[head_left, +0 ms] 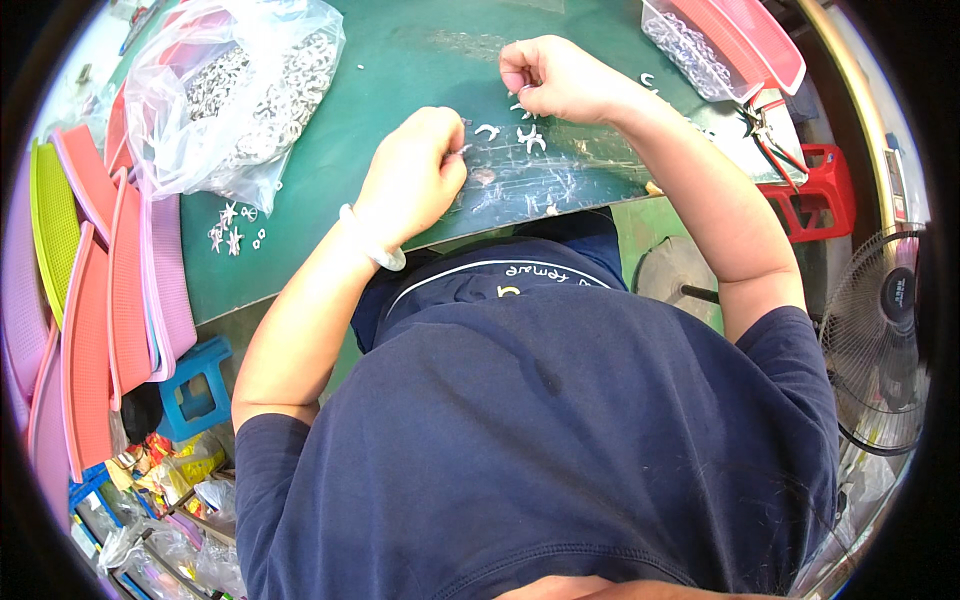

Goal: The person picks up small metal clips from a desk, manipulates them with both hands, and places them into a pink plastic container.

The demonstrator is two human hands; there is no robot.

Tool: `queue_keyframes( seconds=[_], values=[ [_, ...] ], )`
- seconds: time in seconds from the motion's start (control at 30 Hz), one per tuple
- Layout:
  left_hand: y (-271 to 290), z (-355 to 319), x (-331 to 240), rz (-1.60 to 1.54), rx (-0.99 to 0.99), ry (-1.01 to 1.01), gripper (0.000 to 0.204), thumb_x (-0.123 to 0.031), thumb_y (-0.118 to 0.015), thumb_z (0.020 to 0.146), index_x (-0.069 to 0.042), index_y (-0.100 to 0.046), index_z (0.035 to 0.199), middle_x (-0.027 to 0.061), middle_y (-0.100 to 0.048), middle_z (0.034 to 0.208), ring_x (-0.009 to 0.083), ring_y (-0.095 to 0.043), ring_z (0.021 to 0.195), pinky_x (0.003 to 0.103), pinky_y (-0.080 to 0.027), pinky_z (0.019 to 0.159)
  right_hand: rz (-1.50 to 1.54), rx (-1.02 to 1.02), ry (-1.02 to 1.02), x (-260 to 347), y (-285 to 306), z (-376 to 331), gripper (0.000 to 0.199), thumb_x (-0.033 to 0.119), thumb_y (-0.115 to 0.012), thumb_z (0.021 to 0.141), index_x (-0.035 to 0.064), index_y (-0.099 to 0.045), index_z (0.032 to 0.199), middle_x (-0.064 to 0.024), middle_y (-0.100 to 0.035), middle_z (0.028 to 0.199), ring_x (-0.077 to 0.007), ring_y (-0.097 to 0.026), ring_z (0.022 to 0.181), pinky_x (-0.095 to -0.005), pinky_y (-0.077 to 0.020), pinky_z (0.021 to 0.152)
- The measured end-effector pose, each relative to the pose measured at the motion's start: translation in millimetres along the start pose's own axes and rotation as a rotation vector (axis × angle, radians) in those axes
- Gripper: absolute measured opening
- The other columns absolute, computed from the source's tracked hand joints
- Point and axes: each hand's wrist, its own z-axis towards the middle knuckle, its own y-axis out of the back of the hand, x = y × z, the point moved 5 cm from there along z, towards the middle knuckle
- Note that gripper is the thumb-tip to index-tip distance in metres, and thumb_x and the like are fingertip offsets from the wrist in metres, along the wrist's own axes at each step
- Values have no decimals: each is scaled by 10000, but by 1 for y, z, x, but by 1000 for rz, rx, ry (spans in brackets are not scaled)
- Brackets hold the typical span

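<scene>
My left hand (415, 175) is closed above the green table (385, 60), a pale bangle round its wrist. Its thumb and fingers press together, and whatever is between them is too small to make out. Farther off and to the right, my right hand (565, 82) is pinched, its fingertips turned inward; what it holds is hidden too. On the table between and below the hands lie small white curved pieces, among them a C-shaped piece (487, 131) and a branched white piece (531, 139). Another small curved piece (647, 80) lies past my right wrist.
A clear plastic bag (165, 130) full of small metallic-looking pieces stands at the left, with star-shaped pieces (234, 240) before it. Coloured plastic baskets (88, 340) are stacked beside it. At right are a pink tray (722, 40), pliers (757, 120), a red stool (828, 195) and a fan (870, 340).
</scene>
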Motion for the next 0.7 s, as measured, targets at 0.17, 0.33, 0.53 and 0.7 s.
queue_keyframes(
  seconds=[0.17,0.33,0.53,0.7],
  values=[
    [-9,5,29,-1200,-24,416,107,9,-487,789,-41,-494,883,146,-563,954,216,-584,844,295,-498,729,326,-31,-42,13,2,-1,76,1,-512,634,26,-461,683,27,-427,605,-61,-386,580,-228,-337,507],
    [-17,10,17,-1896,76,442,223,-65,-455,837,16,-464,1045,164,-534,1028,261,-540,959,396,-473,831,122,-26,240,61,-10,4,139,35,-575,674,0,-552,806,-38,-539,721,-110,-513,666,-255,-434,570],
    [-6,0,32,-1448,96,531,162,-148,-545,845,4,-572,894,38,-560,756,94,-504,649,202,-415,563,-324,-25,338,46,5,-17,351,80,-660,673,15,-563,1003,-105,-550,964,-246,-555,863,-327,-463,742],
    [4,-5,10,-194,155,233,282,-204,-696,715,0,-580,871,32,-529,608,106,-505,558,244,-409,534,-467,90,145,22,-9,-32,390,67,-685,632,30,-564,1001,-112,-524,972,-285,-528,920,-352,-428,780]
  ],
)
